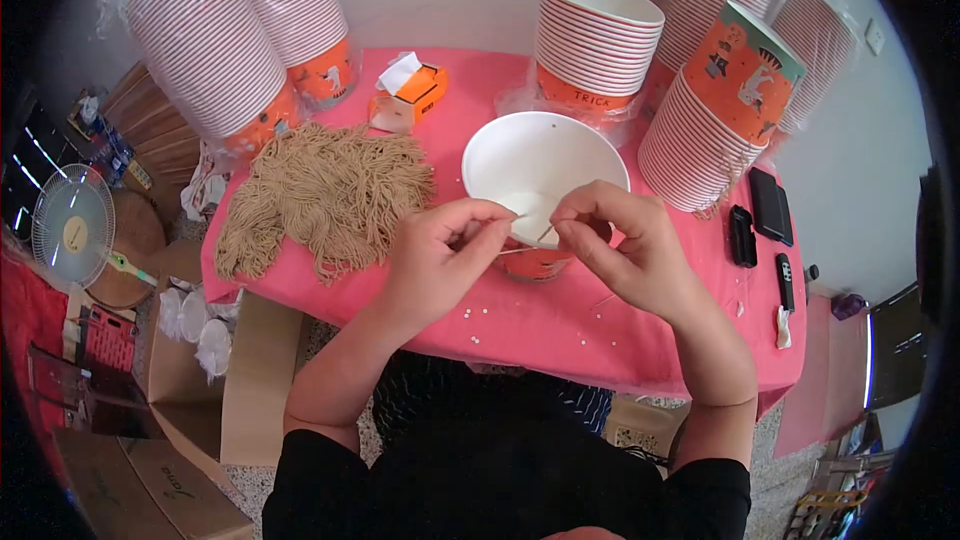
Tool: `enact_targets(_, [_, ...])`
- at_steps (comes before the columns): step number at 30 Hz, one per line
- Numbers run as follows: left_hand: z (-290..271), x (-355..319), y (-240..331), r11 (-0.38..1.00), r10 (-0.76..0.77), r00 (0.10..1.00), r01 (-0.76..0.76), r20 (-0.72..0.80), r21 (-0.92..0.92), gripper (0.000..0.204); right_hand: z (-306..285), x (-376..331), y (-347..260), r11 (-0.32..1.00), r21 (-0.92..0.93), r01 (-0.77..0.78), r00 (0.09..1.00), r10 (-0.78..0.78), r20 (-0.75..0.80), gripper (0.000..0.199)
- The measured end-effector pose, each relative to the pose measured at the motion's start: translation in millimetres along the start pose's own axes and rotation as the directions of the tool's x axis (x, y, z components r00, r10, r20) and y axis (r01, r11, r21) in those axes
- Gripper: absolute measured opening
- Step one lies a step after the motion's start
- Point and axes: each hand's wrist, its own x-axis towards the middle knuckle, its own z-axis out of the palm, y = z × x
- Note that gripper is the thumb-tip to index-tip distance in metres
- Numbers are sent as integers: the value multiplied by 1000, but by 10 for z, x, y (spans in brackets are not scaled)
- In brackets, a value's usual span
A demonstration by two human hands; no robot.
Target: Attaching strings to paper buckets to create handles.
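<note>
A paper bucket (545, 165), white inside and orange outside, stands upright on the pink-covered table near its front edge. There is a small dark hole in its far wall by the rim. Both of my hands are at the near rim. With thumb and forefinger my left hand (435, 260) pinches a thin beige cord (515, 250). My right hand (635, 255) is closed in a pinch on the cord's other part, its tip showing at the fingers. Where the cord passes the bucket wall is partly hidden by my fingers. A heap of beige cords (320, 195) lies to the left.
Stacked buckets stand at the back left (205, 30), back centre (600, 40) and right (700, 145). An orange box (420, 90) sits behind the cords. At right lie a black phone-like object (770, 207), a black case (742, 237) and a cutter-like tool (785, 282). Small white discs (475, 325) dot the front.
</note>
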Motion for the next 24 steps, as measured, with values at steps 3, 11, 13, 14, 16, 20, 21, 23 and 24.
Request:
enact_targets(3, [59,13,12,993,105,994,-104,-19,58,12,-3,89,-32,1000,25,6,1000,-6,-4,5])
enact_targets(11, [25,32,106,997,-68,979,59,192,52,14,-35,195,60,998,-55,-21,1000,20,-14,5])
enact_targets(13, [22,29,70,996,-85,977,83,197,17,13,-113,209,85,973,-133,-189,982,191,1,10])
enact_targets(14, [28,27,58,974,-151,974,175,168,-143,13,-117,189,114,973,-133,-188,982,190,3,10])
enact_targets(16, [13,18,19,886,-233,959,278,161,-371,14,-88,137,189,965,-262,21,992,-52,-112,9])
enact_targets(20, [-18,-23,-63,841,-264,946,322,191,-435,15,-12,26,128,952,-225,206,978,-203,39,10])
enact_targets(21, [-8,-21,-72,834,-263,947,318,184,-450,15,20,18,115,953,-227,202,979,-199,36,10])
enact_targets(23, [6,-16,-79,826,-262,948,316,179,-466,15,64,9,106,904,-363,227,974,-216,69,12])
enact_targets(24, [2,-13,-82,815,-271,945,326,182,-479,15,78,7,136,911,-363,197,980,-182,74,13])
